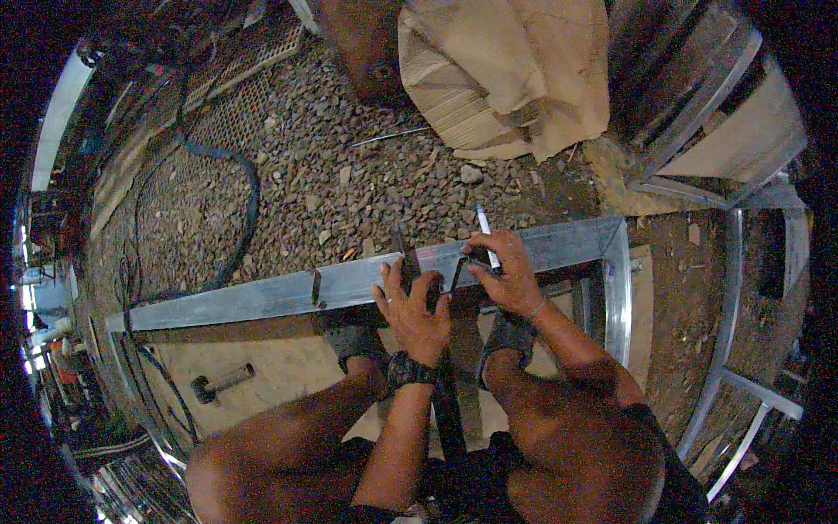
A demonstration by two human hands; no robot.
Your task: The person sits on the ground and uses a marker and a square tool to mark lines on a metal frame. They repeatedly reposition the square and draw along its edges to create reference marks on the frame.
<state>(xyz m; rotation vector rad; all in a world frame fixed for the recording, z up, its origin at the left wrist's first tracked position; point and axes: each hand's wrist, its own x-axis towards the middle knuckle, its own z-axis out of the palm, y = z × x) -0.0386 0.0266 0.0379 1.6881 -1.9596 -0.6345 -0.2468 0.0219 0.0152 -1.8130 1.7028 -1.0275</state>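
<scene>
My left hand (415, 319), with a dark watch on its wrist, bends its fingers over a long silvery metal beam (358, 281). They press on a dark, flat, pointed piece (407, 249), perhaps part of a square, that juts past the beam's far edge. In my right hand (508, 272) is a white marker (485, 229) with a blue end, tilted and pointing away from me. Its thumb and forefinger are close to a thin dark bar (456, 274) lying across the beam; I cannot tell whether they touch it. A short rusty-brown strip (315, 286) sits on the beam further left.
The beam joins a metal frame (618, 306) at the right. A hammer (223, 382) lies on a board inside it, left of my legs. Beyond are gravel (327, 175), a dark hose (253, 205) and crumpled cardboard (515, 74). More metal frames (733, 297) stand at the right.
</scene>
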